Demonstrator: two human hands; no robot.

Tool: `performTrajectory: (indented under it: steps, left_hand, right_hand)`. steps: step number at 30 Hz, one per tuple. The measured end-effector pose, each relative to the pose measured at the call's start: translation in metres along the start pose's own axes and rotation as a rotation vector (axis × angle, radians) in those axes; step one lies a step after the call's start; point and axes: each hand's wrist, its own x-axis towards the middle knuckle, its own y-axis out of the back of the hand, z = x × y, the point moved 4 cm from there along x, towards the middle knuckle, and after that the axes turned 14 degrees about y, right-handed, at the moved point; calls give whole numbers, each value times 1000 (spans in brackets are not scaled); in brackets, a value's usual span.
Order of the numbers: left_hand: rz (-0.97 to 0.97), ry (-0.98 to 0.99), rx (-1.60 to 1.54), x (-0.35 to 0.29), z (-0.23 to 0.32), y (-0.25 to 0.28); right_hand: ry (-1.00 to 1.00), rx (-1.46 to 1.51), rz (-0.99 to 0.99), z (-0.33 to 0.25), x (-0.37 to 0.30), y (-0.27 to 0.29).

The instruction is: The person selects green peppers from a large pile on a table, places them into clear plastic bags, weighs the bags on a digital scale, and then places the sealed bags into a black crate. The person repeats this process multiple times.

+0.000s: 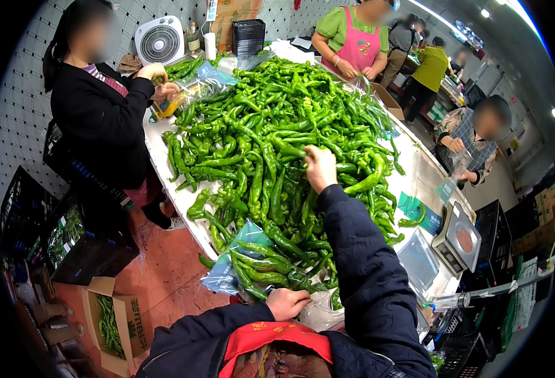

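A large heap of long green peppers (252,160) covers the white table. Over its middle, my right hand (320,169) reaches out with its fingers closed on the end of a green pepper (285,148). At the near edge, my left hand (288,303) is closed on the rim of a clear plastic bag (224,275) with a blue-green end. Several long peppers lie inside that bag, which rests on the table's edge against the heap. The fingertips of my left hand are partly hidden by the plastic.
A weighing scale (457,236) and a clear tray (418,263) stand at the right edge, near a flat blue-green bag (421,214). Co-workers handle bags at left, far side and right. A cardboard box (110,327) of thin peppers and black crates (94,246) sit on the left floor.
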Motion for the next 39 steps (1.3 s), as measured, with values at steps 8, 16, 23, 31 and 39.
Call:
performTrajectory:
  steps: [8,16,23,31,39]
  left_hand:
    - [-1,13,62,1,-1,-3]
    - [75,2,28,5,8,-2]
    - [117,48,2,-2,15,1]
    - [134,105,-66,-19,32,-6]
    - [115,180,-105,-31,28,-19]
  right_hand:
    - [-97,790,337,-51,-32,132]
    - [-464,904,458,-15,-169,146]
    - [-503,919,477,-60,-249,168]
    - [-480,1049,316,-94,-314,259]
    - [-646,1092,26,-94,-354,291]
